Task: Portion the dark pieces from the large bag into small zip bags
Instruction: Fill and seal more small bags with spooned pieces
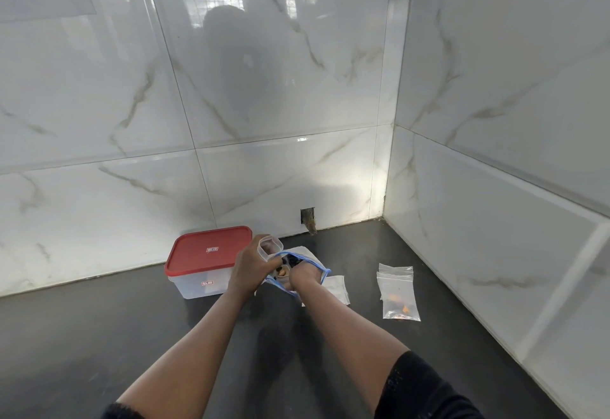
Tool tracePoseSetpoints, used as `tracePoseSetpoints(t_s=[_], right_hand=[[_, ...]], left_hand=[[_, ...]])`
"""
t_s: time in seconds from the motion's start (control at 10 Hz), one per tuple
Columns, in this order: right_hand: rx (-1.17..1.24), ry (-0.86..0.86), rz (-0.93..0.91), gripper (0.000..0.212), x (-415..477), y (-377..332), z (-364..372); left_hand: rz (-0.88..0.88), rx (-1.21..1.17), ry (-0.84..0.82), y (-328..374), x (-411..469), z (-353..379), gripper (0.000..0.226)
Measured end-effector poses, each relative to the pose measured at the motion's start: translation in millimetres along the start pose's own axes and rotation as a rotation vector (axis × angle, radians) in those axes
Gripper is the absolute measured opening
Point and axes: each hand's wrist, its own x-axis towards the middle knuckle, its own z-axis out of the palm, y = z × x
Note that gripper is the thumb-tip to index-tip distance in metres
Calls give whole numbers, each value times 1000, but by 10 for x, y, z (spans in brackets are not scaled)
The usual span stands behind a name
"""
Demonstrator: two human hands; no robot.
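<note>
Both hands working at the large bag point(310, 262) mouth.
Left hand point(249, 268) is gripping a small clear cup point(270, 247); right hand point(305, 275) is clamping the bag's rim, small zip bags point(397, 291) lying to its right.

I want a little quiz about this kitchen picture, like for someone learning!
1. True or false: the clear plastic box's red lid is off.
2. Which hand holds the small clear plastic cup?
3. The large blue-edged zip bag holds: A dark pieces, B water, C coins.

Key: 1 false, the lid is on. 2 left hand; the right hand grips the large bag. 3 A.
</note>
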Motion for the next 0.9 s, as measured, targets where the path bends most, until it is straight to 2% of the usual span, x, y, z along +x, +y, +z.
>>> tracePoseSetpoints(t_s=[0.1, 0.4, 0.5, 0.7, 0.9], right_hand=[[-53, 85, -5, 37, 37, 0, -4], [64, 253, 68, 29, -68, -100, -397], [127, 211, 100, 19, -60, -62, -628], [253, 165, 55, 26, -155, -80, -1119], [235, 91, -26, 35, -444, -301, -1503]], left_hand=[[5, 11, 24, 36, 28, 64, 34], [-63, 11, 74, 153, 80, 230, 46], [-78, 19, 75, 168, 86, 277, 54], [-107, -50, 98, 230, 72, 360, 59], [-93, -46, 79, 285, 79, 386, 60]])
